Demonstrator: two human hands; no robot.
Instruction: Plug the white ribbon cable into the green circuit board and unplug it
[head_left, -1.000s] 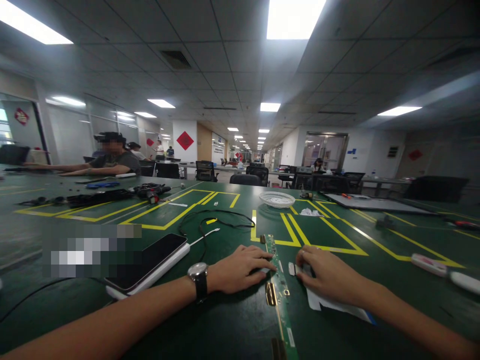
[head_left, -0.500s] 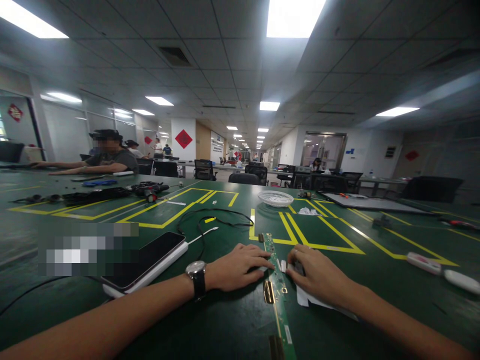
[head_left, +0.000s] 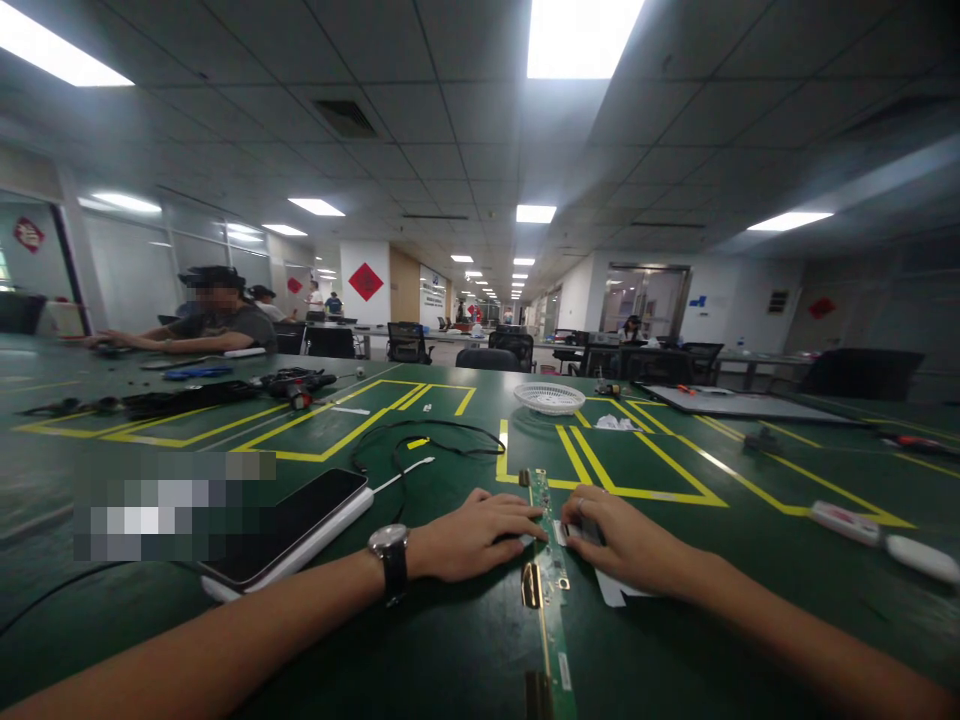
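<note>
A long, narrow green circuit board (head_left: pixel 557 625) with dark, gold-edged tabs along its left side lies lengthwise on the green table in front of me. My left hand (head_left: pixel 476 535), a watch on its wrist, rests with fingers stretched out onto the board's left edge. On the other side, my right hand (head_left: pixel 630 540) is closed, thumb and fingers around a small white piece (head_left: pixel 559 533) at the board's right edge. What this piece is I cannot make out. Partly covered by my right hand, a white sheet (head_left: pixel 616 590) lies on the table.
Left of my left hand lies a phone on a white block (head_left: pixel 300 525), near a black cable (head_left: pixel 457 420). A white basket (head_left: pixel 550 398) stands beyond the board, among yellow tape lines. White cases (head_left: pixel 922 558) lie at right; a person (head_left: pixel 225 325) sits at far left.
The board's near end has shifted slightly left. My right hand has edged left, and the white piece is now closer against the board. My left hand is almost unmoved.
</note>
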